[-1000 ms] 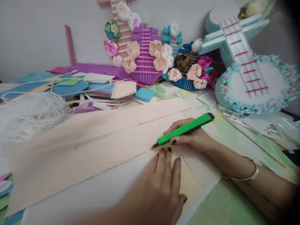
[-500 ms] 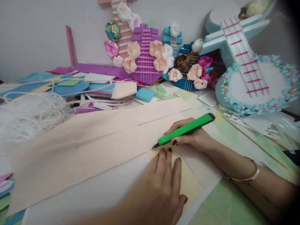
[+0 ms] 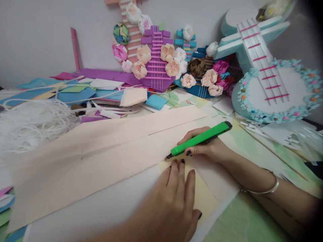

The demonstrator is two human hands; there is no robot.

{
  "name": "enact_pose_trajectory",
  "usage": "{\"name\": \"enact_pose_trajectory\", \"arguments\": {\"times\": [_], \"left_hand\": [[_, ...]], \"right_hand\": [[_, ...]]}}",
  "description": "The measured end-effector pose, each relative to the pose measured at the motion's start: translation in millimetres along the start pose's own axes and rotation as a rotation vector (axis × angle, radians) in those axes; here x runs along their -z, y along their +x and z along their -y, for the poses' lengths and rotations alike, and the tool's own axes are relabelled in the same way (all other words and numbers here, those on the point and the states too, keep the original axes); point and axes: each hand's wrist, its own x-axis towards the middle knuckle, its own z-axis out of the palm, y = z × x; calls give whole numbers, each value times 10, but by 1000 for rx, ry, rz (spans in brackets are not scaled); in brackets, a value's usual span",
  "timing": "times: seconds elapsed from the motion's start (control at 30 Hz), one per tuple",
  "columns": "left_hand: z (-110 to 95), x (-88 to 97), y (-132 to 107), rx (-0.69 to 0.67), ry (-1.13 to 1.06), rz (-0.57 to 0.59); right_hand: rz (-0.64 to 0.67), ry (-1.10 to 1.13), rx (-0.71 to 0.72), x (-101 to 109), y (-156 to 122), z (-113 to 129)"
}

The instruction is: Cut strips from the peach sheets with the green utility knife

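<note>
A green box cutter [image 3: 199, 138] is held in my right hand [image 3: 205, 145], its dark tip resting at the lower edge of a long peach paper sheet [image 3: 106, 158]. My left hand [image 3: 174, 198] lies flat with fingers stretched out, pressing on a pale yellow sheet [image 3: 204, 196] just below the tip. The yellow piece partly overlaps the peach paper's edge, and the left hand covers much of it. Under both lies a white sheet [image 3: 83, 215]. A long slit [image 3: 174, 125] runs through the peach paper toward its far right end.
A tangle of white cord [image 3: 35, 121] lies at the left, beside a pile of coloured paper scraps [image 3: 83, 92]. Behind stand a purple paper-flowered guitar model [image 3: 157, 67] and, at right, a larger pale blue one [image 3: 275, 80]. A thin stick [image 3: 275, 151] lies near my right forearm.
The box cutter and my right hand have shifted very slightly to the right. My left hand and the papers stay as they were.
</note>
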Motion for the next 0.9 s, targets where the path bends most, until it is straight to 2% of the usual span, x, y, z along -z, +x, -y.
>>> {"name": "enact_pose_trajectory", "arguments": {"times": [0.9], "left_hand": [[-4, 12, -10, 3, -1, -13]], "right_hand": [[-25, 33, -1, 37, -20, -48]]}}
